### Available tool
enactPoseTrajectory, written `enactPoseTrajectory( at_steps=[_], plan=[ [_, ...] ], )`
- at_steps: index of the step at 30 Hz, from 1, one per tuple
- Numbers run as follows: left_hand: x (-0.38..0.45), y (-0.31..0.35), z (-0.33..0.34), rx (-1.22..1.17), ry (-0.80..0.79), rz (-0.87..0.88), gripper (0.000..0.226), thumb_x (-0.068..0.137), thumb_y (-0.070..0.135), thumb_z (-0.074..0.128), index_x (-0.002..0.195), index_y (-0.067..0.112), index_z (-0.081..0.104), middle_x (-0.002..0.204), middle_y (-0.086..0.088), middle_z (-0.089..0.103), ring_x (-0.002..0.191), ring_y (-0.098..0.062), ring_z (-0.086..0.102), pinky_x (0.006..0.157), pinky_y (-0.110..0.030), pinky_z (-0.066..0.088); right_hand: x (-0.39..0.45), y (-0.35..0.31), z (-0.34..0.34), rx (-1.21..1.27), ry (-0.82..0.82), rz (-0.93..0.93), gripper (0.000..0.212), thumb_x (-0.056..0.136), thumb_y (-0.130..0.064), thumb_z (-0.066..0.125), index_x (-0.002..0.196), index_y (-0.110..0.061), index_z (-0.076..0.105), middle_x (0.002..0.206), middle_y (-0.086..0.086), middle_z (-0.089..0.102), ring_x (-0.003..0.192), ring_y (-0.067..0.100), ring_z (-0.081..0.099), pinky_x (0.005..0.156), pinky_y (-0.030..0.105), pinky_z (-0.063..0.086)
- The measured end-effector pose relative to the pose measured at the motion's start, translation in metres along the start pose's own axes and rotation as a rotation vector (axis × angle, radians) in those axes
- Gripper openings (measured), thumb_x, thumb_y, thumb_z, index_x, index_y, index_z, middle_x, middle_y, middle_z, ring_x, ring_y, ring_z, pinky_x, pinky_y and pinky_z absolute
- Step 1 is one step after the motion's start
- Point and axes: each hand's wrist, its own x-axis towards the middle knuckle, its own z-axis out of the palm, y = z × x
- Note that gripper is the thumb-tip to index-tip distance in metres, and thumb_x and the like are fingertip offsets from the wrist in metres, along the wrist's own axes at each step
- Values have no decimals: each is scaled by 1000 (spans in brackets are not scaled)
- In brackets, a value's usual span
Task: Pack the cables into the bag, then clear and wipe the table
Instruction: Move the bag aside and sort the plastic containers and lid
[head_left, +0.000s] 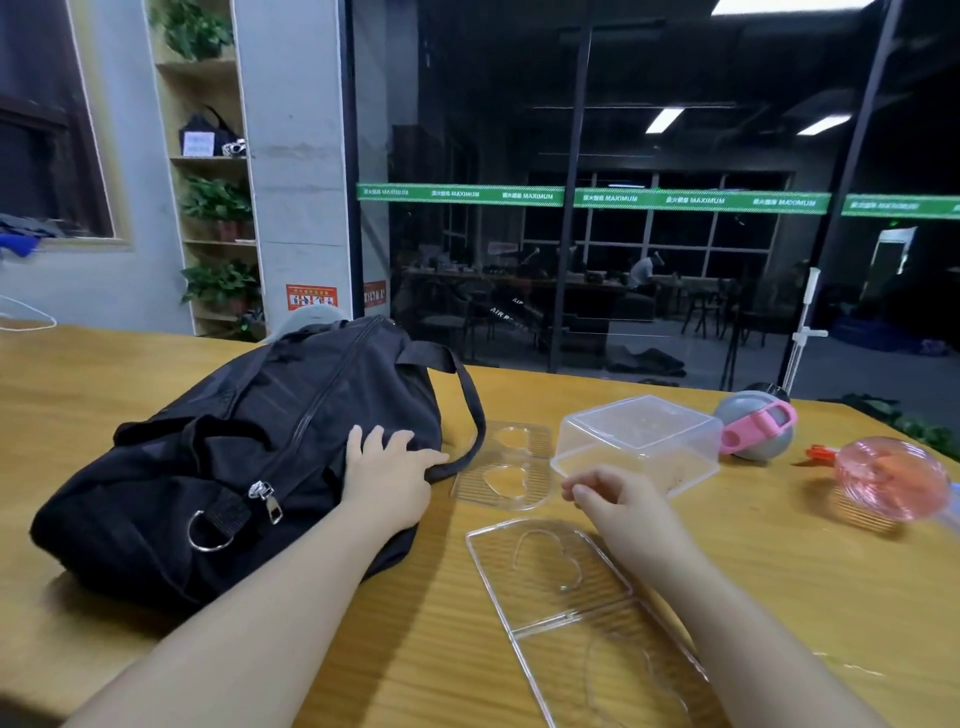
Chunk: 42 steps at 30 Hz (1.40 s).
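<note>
The left hand (387, 475) lies flat on the black bag (244, 457), fingers spread and fairly straight, pressing the fabric near where the strap (470, 410) meets the bag's right end. The right hand (615, 499) hovers low over the table (104, 374) with its fingers loosely curled and nothing visibly in them, though whether thumb and forefinger pinch something small I cannot tell. The bag sits at about ten o'clock from the hands, its zip (322, 395) looking closed; its long axis runs from eight o'clock near the puller (267, 499) up toward one o'clock. No cables show, so the packing looks done, and the clearing seems next. The clutter lies on the right hand's side: a clear tray (571, 613) directly beneath it at six o'clock, a second tray (511, 467) at ten o'clock, an upturned clear box (639, 436) just beyond at twelve o'clock. Farther out at two o'clock rest a grey ball with a pink band (756, 426) and a pink ribbed dish (891, 475).
</note>
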Motion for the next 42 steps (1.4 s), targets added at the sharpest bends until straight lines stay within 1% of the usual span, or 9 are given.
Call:
enactPoseTrajectory(
  at_steps=[4,8,15,22,29,33,35,37,42],
  plan=[
    [10,-20,2,20,-18,-24,48,94,24,33,134,53,34,153,5,23,142,-25,12,115,-47,-4,0,2,1,-2,-14,13,28,92,-11,55,75,-32,62,86,-8,70,89,13,64,80,26,46],
    [21,-48,5,109,-63,-73,53,94,17,36,134,52,35,154,7,22,142,-19,15,115,-45,-3,1,4,2,-6,-26,11,26,92,-16,55,75,-34,62,90,-8,71,92,12,64,87,31,49],
    [34,-104,20,285,-134,-158,64,92,9,40,144,41,22,157,-1,11,142,-22,15,116,-41,13,6,8,7,1,-27,22,22,92,-19,56,76,-30,66,87,-11,70,92,12,64,87,35,51],
    [31,-143,18,349,-238,-295,60,94,9,31,147,34,17,157,-4,1,144,-25,6,117,-39,10,6,10,11,22,-27,37,19,92,-22,57,78,-22,69,83,-6,71,88,16,65,88,39,51],
    [25,-170,14,352,-280,-374,70,92,0,31,149,33,7,157,-3,-5,144,-24,1,116,-37,13,10,10,16,36,-28,35,19,92,-23,57,78,-22,69,82,-3,72,88,17,65,87,44,52],
    [23,-167,14,291,-230,-360,66,93,1,29,149,29,8,157,-9,3,143,-24,7,116,-39,14,10,8,15,36,-46,22,18,93,-24,56,79,-24,68,84,-6,71,88,16,65,86,42,53],
    [22,-154,12,223,-137,-356,59,93,4,31,147,19,15,153,-13,14,139,-24,18,113,-38,22,8,4,13,12,-51,11,20,93,-23,55,78,-26,67,86,-6,71,87,15,63,83,36,52],
    [24,-135,7,95,-78,-356,49,91,2,34,139,8,25,147,-13,22,133,-24,28,106,-36,33,6,2,10,19,-48,10,20,94,-23,54,79,-27,67,87,-5,70,89,16,63,84,35,52],
    [33,-79,-17,-176,-75,-200,42,87,-4,31,128,1,31,134,-13,31,127,-29,34,98,-38,37,1,-4,-2,-43,-60,2,18,93,-19,54,84,-32,63,95,-2,70,94,16,64,89,33,49]
  ],
)
